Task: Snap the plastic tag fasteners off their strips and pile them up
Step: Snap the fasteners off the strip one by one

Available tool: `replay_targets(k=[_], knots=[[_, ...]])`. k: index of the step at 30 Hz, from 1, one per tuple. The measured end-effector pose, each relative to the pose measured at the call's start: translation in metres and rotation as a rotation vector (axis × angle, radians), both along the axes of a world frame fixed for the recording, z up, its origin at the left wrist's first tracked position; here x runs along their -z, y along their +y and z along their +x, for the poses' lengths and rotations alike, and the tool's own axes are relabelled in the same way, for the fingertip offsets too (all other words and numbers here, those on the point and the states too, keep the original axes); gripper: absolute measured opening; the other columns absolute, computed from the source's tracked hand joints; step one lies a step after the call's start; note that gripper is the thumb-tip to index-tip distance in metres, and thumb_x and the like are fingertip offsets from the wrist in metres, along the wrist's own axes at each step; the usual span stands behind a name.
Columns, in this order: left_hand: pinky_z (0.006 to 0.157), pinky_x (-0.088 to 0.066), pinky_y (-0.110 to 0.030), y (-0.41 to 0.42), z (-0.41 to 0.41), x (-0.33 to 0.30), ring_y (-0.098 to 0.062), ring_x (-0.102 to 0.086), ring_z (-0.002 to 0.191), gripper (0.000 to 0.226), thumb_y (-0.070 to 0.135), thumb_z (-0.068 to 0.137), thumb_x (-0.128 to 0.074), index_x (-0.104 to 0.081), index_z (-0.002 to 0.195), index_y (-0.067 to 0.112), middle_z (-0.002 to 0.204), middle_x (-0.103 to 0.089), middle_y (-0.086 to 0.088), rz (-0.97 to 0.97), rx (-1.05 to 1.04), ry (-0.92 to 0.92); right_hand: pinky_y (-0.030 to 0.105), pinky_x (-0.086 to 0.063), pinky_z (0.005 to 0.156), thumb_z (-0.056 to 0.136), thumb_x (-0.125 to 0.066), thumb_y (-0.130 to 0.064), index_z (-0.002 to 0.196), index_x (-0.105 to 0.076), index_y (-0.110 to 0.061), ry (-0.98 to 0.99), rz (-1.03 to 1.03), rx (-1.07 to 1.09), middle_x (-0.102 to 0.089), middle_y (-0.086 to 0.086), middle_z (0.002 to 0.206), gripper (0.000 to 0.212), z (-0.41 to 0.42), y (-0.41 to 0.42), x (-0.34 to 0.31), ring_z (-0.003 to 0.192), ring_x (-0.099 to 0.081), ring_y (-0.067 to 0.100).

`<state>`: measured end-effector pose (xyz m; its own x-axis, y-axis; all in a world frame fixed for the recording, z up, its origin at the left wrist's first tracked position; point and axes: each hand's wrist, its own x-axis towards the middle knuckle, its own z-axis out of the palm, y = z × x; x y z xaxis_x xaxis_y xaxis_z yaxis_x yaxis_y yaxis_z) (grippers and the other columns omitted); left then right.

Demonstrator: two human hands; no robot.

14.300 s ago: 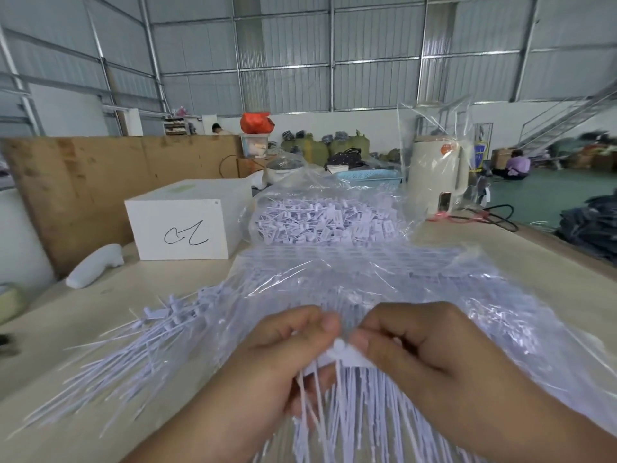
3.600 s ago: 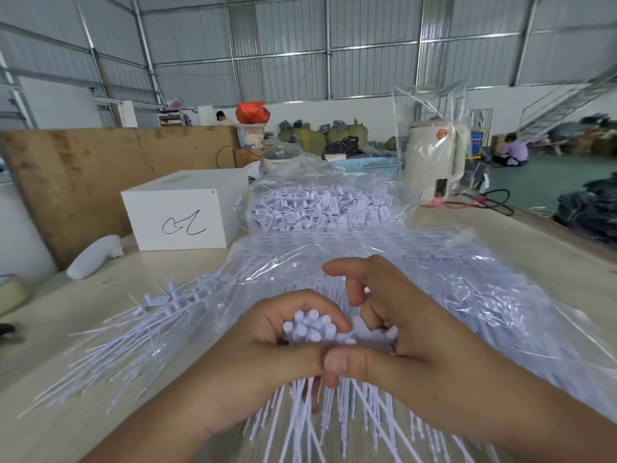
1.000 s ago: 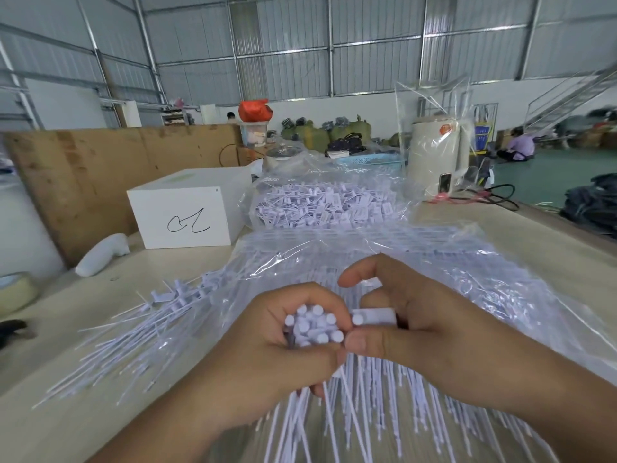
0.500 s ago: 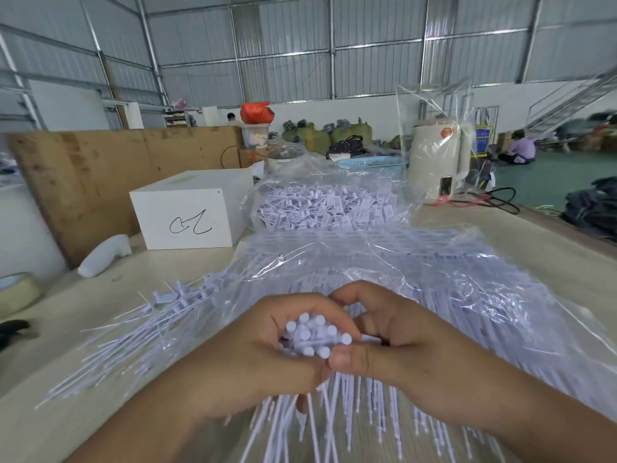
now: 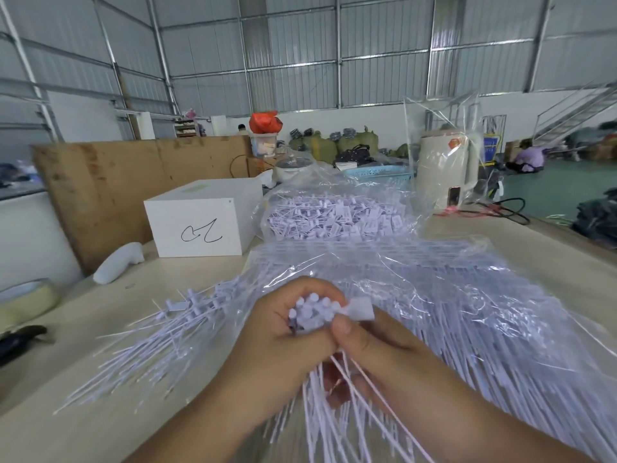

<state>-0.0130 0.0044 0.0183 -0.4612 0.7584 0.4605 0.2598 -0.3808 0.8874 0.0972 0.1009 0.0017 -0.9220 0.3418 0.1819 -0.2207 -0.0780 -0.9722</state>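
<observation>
My left hand (image 5: 283, 349) grips a bundle of white tag fasteners (image 5: 312, 314), round heads up, thin tails hanging down between my wrists. My right hand (image 5: 377, 349) pinches a flat white fastener head (image 5: 360, 309) right beside the bundle, thumb pressed against it. A pile of loose fasteners (image 5: 173, 332) fans out on the table to the left. Under my hands lies a clear plastic bag of fastener strips (image 5: 467, 312).
A second clear bag of fasteners (image 5: 334, 215) sits behind, next to a white box (image 5: 203, 218) with a scribble. A tape roll (image 5: 26, 297) and a white handheld tool (image 5: 118, 262) lie at the left. A wrapped kettle (image 5: 447, 172) stands back right.
Over the last second my right hand closed in against the left-hand bundle, and the flat white piece it pinches now sticks up at the bundle's right. The bundle stays in my left hand.
</observation>
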Motion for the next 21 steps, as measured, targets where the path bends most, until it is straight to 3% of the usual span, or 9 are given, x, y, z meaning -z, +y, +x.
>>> replay_targets(k=[3, 6, 9, 10, 12, 15, 18, 19, 21], knots=[[0.049, -0.045, -0.018, 0.000, -0.004, -0.003, -0.007, -0.056, 0.055, 0.024, 0.005, 0.063, -0.062, -0.069, 0.080, 0.021, 0.064, -0.062, 0.005, 0.070, -0.262, 0.017, 0.038, -0.051, 0.080, 0.071, -0.079, -0.030, 0.108, -0.068, -0.029, -0.089, -0.074, -0.229, -0.071, 0.011, 0.095, 0.038, 0.003, -0.006, -0.002, 0.084, -0.069, 0.021], [0.052, -0.045, -0.016, -0.001, -0.004, -0.006, -0.005, -0.055, 0.058, 0.023, 0.011, 0.066, -0.063, -0.068, 0.080, 0.028, 0.067, -0.063, 0.008, 0.088, -0.382, 0.114, 0.030, -0.054, 0.071, 0.082, -0.071, -0.007, 0.116, -0.066, -0.030, -0.078, -0.179, -0.377, -0.067, 0.021, 0.084, 0.041, 0.004, -0.013, -0.007, 0.073, -0.068, 0.025], [0.053, -0.044, -0.013, 0.001, 0.000, -0.006, -0.003, -0.055, 0.060, 0.023, 0.010, 0.067, -0.062, -0.067, 0.081, 0.028, 0.070, -0.065, 0.008, 0.092, -0.420, 0.159, 0.017, -0.041, 0.042, 0.080, -0.069, 0.000, 0.083, -0.073, -0.010, -0.083, -0.227, -0.285, -0.054, 0.011, 0.052, 0.011, 0.001, -0.020, -0.012, 0.040, -0.053, 0.013], [0.053, -0.043, -0.012, 0.003, 0.002, -0.006, -0.002, -0.056, 0.060, 0.025, 0.009, 0.068, -0.063, -0.066, 0.083, 0.028, 0.071, -0.065, 0.008, 0.092, -0.412, 0.157, 0.016, -0.034, 0.037, 0.079, -0.068, 0.002, 0.069, -0.069, -0.009, -0.093, -0.226, -0.263, -0.045, 0.008, 0.045, 0.015, 0.000, -0.021, -0.013, 0.035, -0.045, 0.010], [0.055, -0.046, -0.013, 0.007, 0.006, -0.008, -0.002, -0.062, 0.064, 0.041, 0.005, 0.065, -0.072, -0.063, 0.094, 0.034, 0.077, -0.069, 0.010, 0.081, -0.363, 0.035, 0.015, -0.024, 0.035, 0.084, -0.064, 0.006, 0.066, -0.065, -0.006, -0.106, -0.279, -0.194, -0.033, 0.004, 0.044, 0.021, -0.002, -0.022, -0.015, 0.032, -0.034, 0.009], [0.053, -0.050, -0.021, 0.008, 0.007, -0.008, -0.011, -0.068, 0.067, 0.079, 0.003, 0.054, -0.087, -0.056, 0.122, 0.027, 0.082, -0.073, 0.003, 0.016, -0.090, -0.417, 0.013, -0.016, 0.039, 0.091, -0.055, -0.001, 0.086, -0.062, 0.006, -0.129, -0.305, -0.086, -0.029, 0.004, 0.045, 0.011, 0.000, -0.021, -0.025, 0.033, -0.026, 0.009], [0.083, -0.052, -0.037, 0.003, 0.012, -0.006, -0.026, -0.070, 0.090, 0.053, 0.021, 0.060, -0.085, -0.070, 0.108, 0.006, 0.094, -0.074, -0.011, -0.230, 0.184, -0.465, 0.015, -0.021, 0.033, 0.099, -0.040, 0.000, 0.095, -0.054, 0.005, -0.179, -0.189, -0.077, -0.032, 0.003, 0.043, 0.016, -0.001, -0.018, -0.022, 0.027, -0.032, 0.004], [0.085, -0.052, -0.036, 0.002, 0.014, -0.004, -0.027, -0.070, 0.091, 0.036, 0.023, 0.065, -0.083, -0.075, 0.097, 0.006, 0.097, -0.074, -0.014, -0.294, 0.214, -0.441, 0.012, -0.024, 0.034, 0.100, -0.035, 0.000, 0.087, -0.052, 0.002, -0.212, -0.137, -0.072, -0.032, 0.004, 0.042, 0.021, -0.002, -0.018, -0.020, 0.027, -0.035, 0.001], [0.068, -0.057, -0.027, 0.004, 0.018, -0.004, -0.022, -0.071, 0.078, 0.017, 0.025, 0.071, -0.077, -0.078, 0.078, 0.009, 0.089, -0.075, -0.015, -0.338, 0.189, -0.409, 0.014, -0.031, 0.039, 0.098, -0.042, 0.000, 0.076, -0.053, 0.000, -0.266, -0.110, -0.081, -0.040, 0.006, 0.042, 0.025, 0.000, -0.018, -0.021, 0.032, -0.043, 0.004]])
